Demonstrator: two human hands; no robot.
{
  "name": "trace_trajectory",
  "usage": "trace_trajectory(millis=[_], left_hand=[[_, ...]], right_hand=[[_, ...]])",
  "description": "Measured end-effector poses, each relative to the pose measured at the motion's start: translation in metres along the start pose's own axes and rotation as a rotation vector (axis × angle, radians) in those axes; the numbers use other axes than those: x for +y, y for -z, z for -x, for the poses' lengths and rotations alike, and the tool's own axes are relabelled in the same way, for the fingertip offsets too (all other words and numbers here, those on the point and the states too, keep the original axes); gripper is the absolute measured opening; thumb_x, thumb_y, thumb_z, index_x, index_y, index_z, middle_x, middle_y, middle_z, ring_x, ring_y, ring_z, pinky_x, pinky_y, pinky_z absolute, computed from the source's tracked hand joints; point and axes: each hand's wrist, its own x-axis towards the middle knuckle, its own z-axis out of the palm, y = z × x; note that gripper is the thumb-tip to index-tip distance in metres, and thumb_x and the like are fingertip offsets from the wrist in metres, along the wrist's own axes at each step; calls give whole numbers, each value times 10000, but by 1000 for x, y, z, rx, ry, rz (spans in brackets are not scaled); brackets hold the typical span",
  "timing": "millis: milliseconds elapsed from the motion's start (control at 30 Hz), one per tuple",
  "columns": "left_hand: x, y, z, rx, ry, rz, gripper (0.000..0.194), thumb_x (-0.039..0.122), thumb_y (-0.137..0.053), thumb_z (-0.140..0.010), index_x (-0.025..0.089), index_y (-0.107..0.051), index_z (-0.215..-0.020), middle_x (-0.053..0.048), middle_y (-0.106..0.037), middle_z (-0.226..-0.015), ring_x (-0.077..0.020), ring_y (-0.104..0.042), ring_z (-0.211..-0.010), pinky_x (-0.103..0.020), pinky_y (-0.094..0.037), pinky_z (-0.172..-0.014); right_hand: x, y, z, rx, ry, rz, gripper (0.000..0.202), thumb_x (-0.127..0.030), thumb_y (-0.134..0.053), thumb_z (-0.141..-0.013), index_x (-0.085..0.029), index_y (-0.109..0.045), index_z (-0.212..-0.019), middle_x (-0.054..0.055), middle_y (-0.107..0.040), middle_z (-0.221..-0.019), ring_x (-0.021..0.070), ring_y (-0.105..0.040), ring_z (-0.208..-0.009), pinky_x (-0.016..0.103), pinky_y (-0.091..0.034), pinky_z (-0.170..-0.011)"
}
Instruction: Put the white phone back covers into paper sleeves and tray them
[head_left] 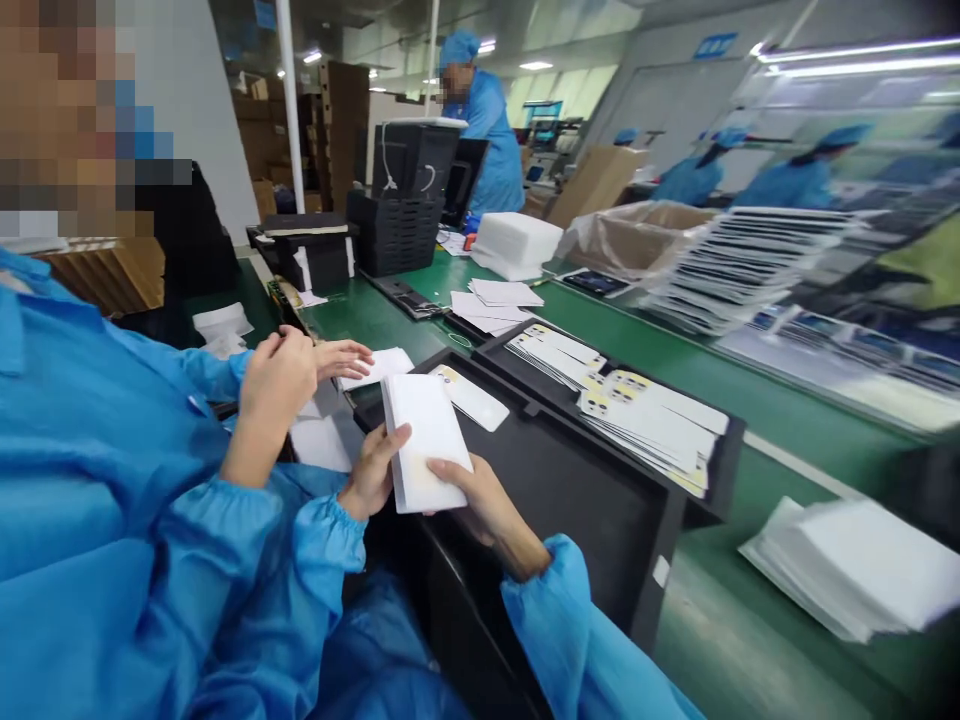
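Note:
A thick stack of white sheets (427, 430) is held between both hands above the near edge of a black tray (592, 530). My left hand (371, 470) grips its left side, thumb across the front. On the lower right corner my right hand (480, 490) is closed, its thumb pressed on the top face and its fingers hidden beneath. Just behind the stack, one white phone-back-shaped panel (480, 402) with a yellowish end lies in the tray. A second black tray (720, 500) holds several more such white panels (652, 425) with yellow camera areas.
At my left a co-worker's hands (289, 375) hover over loose white sheets (382, 367). White sheets (862, 565) are piled on the green table (712, 590) at the right. Farther back are a white foam block (517, 245), black crates (394, 230) and a rack of panels (750, 265).

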Motion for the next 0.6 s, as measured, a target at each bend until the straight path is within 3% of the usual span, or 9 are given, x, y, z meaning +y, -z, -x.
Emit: trace_trajectory(millis=[67,167,267,367,600], left_hand=[[3,-23,30,-77,221,213,480,511,-490,-902,114,-661,-1109,-109,-727,-863,-267,-708,-806,-370,-589,-646],[6,-37,42,-114,483,444,454,527,-660,-772,130,-709,-985,-82,-720,-777,-279,-700,-738,-359,-588,-581],[5,-36,33,-7,536,471,399,513,-688,-730,146,-717,-884,-65,-720,-777,-257,-690,-732,-339,-583,-601],[4,-32,23,88,554,480,380,522,-612,-781,160,-703,-854,-57,-723,-815,-220,-673,-714,-312,-563,-599],[18,-22,-2,229,564,444,426,519,-545,-822,205,-665,-1085,-27,-733,-889,-207,-667,-831,-290,-555,-661]], right_hand=[[-3,5,-1,94,42,51,438,-429,-810,-593,-136,-645,-873,60,-676,-733,184,-612,-588,291,-538,-435],[-7,8,-5,162,79,124,405,-398,-799,-591,-146,-628,-858,67,-686,-767,191,-630,-608,273,-524,-428],[-11,5,-11,132,92,173,365,-364,-774,-613,-150,-623,-868,64,-688,-781,188,-633,-607,259,-509,-404],[-21,-3,-20,84,98,234,322,-338,-754,-653,-156,-613,-879,59,-682,-781,186,-635,-608,259,-506,-393],[-33,-21,-46,130,153,291,472,-412,-798,-660,-160,-550,-972,49,-673,-857,207,-657,-652,271,-510,-386]])
